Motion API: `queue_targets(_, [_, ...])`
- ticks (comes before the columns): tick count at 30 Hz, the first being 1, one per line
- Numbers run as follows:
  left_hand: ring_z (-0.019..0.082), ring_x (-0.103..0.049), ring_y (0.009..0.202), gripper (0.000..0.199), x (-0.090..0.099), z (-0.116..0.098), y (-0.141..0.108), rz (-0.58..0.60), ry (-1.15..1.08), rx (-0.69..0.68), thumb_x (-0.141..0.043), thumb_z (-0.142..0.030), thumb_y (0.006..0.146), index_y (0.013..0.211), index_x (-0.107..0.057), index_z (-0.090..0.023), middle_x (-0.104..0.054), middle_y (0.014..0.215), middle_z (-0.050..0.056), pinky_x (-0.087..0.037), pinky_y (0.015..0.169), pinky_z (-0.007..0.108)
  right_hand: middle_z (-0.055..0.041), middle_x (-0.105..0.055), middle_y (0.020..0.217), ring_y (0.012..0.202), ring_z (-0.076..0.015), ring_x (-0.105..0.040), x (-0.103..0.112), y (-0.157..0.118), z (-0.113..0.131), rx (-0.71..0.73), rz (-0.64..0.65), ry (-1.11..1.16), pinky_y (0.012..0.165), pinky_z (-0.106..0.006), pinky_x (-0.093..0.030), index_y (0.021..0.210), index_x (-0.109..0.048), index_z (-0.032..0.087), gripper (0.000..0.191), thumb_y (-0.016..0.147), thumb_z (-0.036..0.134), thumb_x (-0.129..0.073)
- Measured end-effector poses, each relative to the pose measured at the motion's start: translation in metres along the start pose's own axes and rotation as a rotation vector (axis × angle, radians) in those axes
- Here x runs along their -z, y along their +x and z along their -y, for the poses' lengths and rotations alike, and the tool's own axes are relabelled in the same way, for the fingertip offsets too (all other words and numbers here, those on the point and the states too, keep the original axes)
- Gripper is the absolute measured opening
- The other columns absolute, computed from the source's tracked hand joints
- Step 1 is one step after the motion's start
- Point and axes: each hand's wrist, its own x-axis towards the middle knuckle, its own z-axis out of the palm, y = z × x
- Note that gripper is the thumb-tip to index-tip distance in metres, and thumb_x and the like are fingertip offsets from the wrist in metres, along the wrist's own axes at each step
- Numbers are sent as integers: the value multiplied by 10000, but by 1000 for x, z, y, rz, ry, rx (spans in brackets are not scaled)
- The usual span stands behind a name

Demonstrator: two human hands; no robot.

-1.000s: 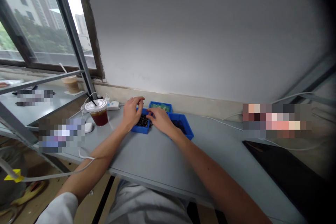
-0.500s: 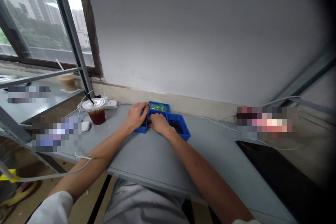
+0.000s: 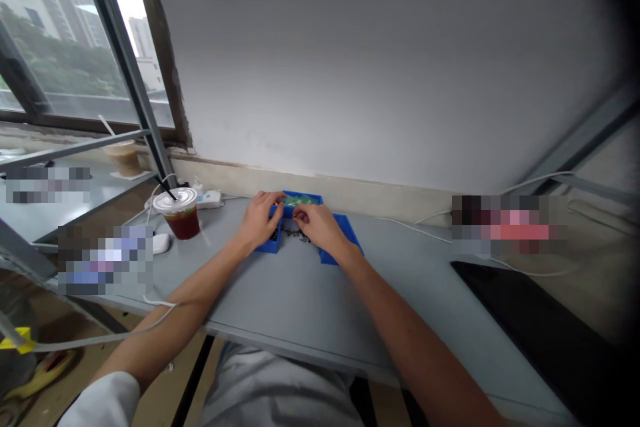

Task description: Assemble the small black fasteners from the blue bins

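Note:
My left hand (image 3: 259, 219) rests over the left blue bin (image 3: 267, 247), thumb and fingers apart, fingertips near the rear blue bin (image 3: 316, 198). Green packets (image 3: 299, 201) lie in that rear bin. My right hand (image 3: 317, 225) has thumb and fingers pinched together just right of my left hand; whatever is between the tips is too small to make out. Beneath it, small dark screw-like pieces (image 3: 296, 233) lie scattered on the grey surface between the bins. The right blue bin (image 3: 345, 259) is partly covered by my right hand and wrist.
A lidded cup of red-brown drink (image 3: 183, 220) with a black straw stands to the left, beside a white power strip (image 3: 210, 199). A dark flat panel (image 3: 520, 327) lies at the right. White cables (image 3: 425, 227) run along the wall.
My right hand has lifted and moved slightly right, uncovering the small dark pieces between the bins. My left hand stays nearly in place. The view has shifted a little.

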Motion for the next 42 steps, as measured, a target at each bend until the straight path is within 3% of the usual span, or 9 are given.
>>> queue_targets(4, [241, -562, 1043, 273, -1, -8, -1, 108, 77, -92, -448, -314, 1001, 1173, -630, -206, -678, 1080, 81, -438, 983, 423, -30, -747, 864, 778, -178, -706, 9, -18, -8, -9, -134, 313, 765, -304, -546, 941, -694, 212, 114, 875, 171, -611])
queue_targets(6, [249, -546, 1081, 286, 0, -12, -2, 153, 127, -151, -452, -323, 1000, 1191, -638, -219, -667, 1126, 83, -411, 1013, 435, -31, -750, 896, 814, -183, -711, 10, -26, -10, 15, -167, 353, 800, -322, -545, 960, -689, 219, 112, 895, 195, -602])
queue_targets(12, [240, -542, 1087, 274, -1, -16, -4, 284, 127, -283, -465, -288, 994, 1188, -642, -214, -670, 1145, 80, -393, 1013, 413, -59, -752, 956, 916, -214, -685, 2, -36, -8, 184, -239, 137, 879, -366, -473, 936, -695, 209, 119, 935, 190, -577])
queue_targets(18, [217, -580, 987, 224, -2, -11, -3, 279, 66, -272, -462, -282, 996, 1030, -666, -197, -706, 1002, 59, -410, 971, 393, -63, -752, 968, 910, -217, -676, -6, -38, -6, 184, -316, 15, 873, -369, -436, 975, -698, 211, 172, 980, 212, -526])
queue_targets(27, [213, -618, 994, 208, -4, -11, -4, 278, 6, -248, -471, -249, 964, 1025, -664, -204, -709, 998, 63, -430, 976, 395, -61, -751, 894, 850, -215, -670, -5, -39, -1, 170, -275, -79, 826, -361, -395, 899, -688, 200, 246, 1018, 256, -481])
queue_targets(34, [201, -622, 924, 187, -5, -11, -4, 233, 31, -249, -485, -244, 953, 968, -664, -193, -704, 929, 54, -448, 944, 381, -74, -749, 949, 903, -220, -666, -3, -40, -1, 196, -221, -97, 828, -361, -380, 997, -685, 182, 249, 1024, 204, -438])
queue_targets(42, [197, -637, 923, 188, -5, -12, -4, 255, -6, -236, -479, -233, 952, 949, -664, -200, -709, 939, 56, -457, 933, 372, -75, -734, 925, 886, -221, -642, -4, -40, 0, 192, -178, -133, 819, -353, -372, 968, -662, 183, 257, 1024, 197, -412])
